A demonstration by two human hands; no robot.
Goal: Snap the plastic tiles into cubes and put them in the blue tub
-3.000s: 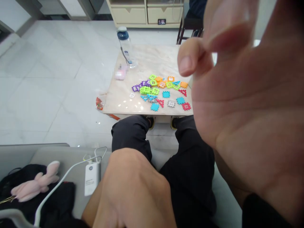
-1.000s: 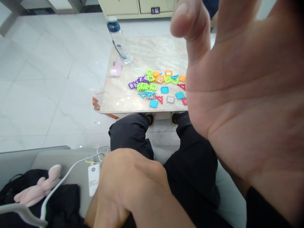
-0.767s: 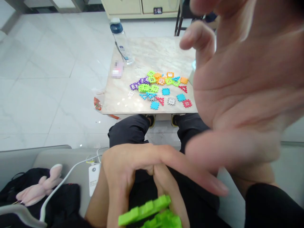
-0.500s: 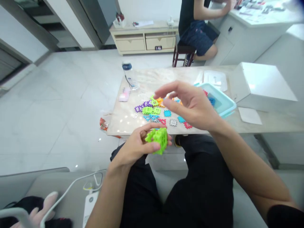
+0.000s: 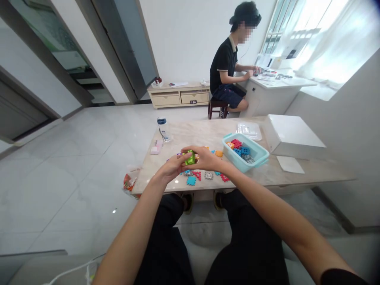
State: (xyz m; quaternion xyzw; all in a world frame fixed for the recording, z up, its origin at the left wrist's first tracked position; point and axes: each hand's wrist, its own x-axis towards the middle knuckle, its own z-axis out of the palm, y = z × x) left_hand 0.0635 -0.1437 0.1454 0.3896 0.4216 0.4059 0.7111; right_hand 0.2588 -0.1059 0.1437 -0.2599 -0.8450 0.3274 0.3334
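A small green block (image 5: 190, 158) built from interlocking plastic tiles is held between both hands above the table. My left hand (image 5: 172, 167) grips it from the left, thumb on its near face. From the right, the fingers of my right hand (image 5: 205, 158) close round its edge. Beneath and around the hands lie loose interlocking tiles: a blue tile (image 5: 191, 181), a red triangular tile (image 5: 197, 175), a grey tile (image 5: 209, 175) and an orange tile (image 5: 219, 153). My hands hide part of the spread.
On the table (image 5: 252, 180), a light-blue bin (image 5: 261, 155) holds more tiles; behind it sit a clear plastic lid (image 5: 248, 130) and a white box (image 5: 293, 134). A water bottle (image 5: 163, 130) stands at the far left corner. Another person (image 5: 224, 67) sits at a white desk beyond.
The green block has moved forward over the table in my left hand. My right hand has come down and closed on it. The view has tilted up, showing more of the room.
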